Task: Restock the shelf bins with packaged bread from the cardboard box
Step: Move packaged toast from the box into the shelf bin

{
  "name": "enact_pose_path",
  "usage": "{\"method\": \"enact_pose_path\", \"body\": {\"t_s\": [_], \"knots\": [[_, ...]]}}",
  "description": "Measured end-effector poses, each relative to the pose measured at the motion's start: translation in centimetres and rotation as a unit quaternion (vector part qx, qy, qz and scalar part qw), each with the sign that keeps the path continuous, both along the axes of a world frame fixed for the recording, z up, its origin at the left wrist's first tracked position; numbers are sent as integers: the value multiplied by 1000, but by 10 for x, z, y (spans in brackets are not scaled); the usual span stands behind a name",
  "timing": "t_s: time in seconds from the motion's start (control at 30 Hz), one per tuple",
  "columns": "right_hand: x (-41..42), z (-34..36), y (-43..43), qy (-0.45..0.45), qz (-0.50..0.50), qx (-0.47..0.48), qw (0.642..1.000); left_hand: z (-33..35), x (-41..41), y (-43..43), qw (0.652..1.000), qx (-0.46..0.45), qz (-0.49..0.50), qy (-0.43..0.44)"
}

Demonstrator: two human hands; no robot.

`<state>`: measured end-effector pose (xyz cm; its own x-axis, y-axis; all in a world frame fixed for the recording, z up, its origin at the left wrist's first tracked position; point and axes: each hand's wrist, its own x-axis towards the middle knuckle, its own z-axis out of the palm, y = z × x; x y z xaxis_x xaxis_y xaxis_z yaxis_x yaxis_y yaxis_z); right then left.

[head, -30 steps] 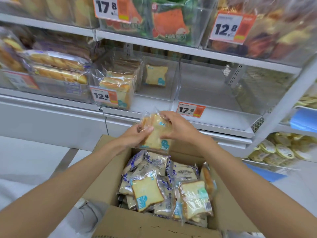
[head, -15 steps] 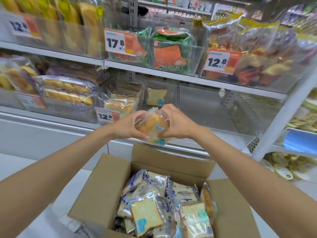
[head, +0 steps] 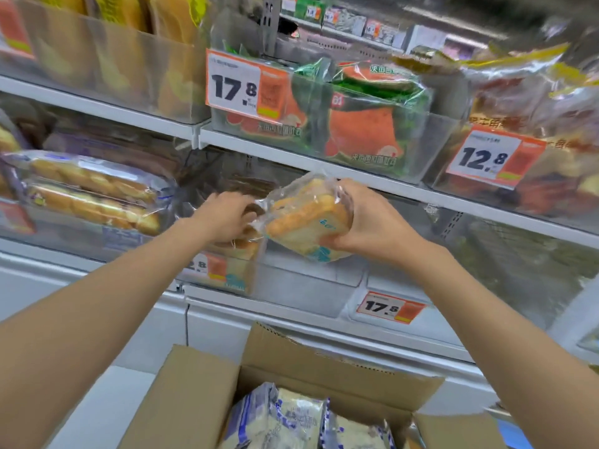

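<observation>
My right hand grips a clear pack of sliced bread and holds it tilted in front of the middle shelf, just above the clear bin. My left hand reaches into the left part of that bin. Its fingers curl over a bread pack stacked behind a 12.8 price tag. The open cardboard box stands below my arms, holding several wrapped bread packs.
A 17.8 tag marks the shelf section to the right. The shelf above carries bins of watermelon-print bread and other bagged bread. Long roll packs fill the bin at the left. White cabinet fronts run below the shelf.
Both hands rose from the box to the middle shelf. My left hand let go of the carried pack and went into the bin; my right hand alone holds it now.
</observation>
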<state>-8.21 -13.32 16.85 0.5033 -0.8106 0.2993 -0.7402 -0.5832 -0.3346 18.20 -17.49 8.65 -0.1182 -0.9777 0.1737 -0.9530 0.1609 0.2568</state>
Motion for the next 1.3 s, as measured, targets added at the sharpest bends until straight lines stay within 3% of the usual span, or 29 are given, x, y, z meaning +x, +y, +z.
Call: {"method": "enact_pose_path", "body": {"t_s": [0.1,0.33,0.63,0.8,0.9,0.97,1.03,1.17,1.3], "knots": [[9,-19,-27,111,-34,26,993,-15,0,-9,999,34,27,-31],[13,-28,-81,139,-91,155,974,-29,0,-5,998,-43,20,-52],[27,-50,-103,255,-126,176,942,-36,4,-5,995,-81,17,-46],[42,-79,-119,247,-132,66,958,-39,5,-6,994,-100,16,-41],[46,-101,-114,300,-92,69,947,-42,5,-7,992,-121,14,-42],[47,-118,-117,341,-111,-9,934,-44,5,-7,990,-132,14,-41],[50,-126,-129,311,-137,-81,937,-46,6,-7,989,-142,11,-41],[52,-136,-135,277,-117,-89,950,-48,7,-8,988,-150,8,-42],[48,-140,-135,278,-160,-94,943,-48,8,-7,988,-148,8,-50]]}}
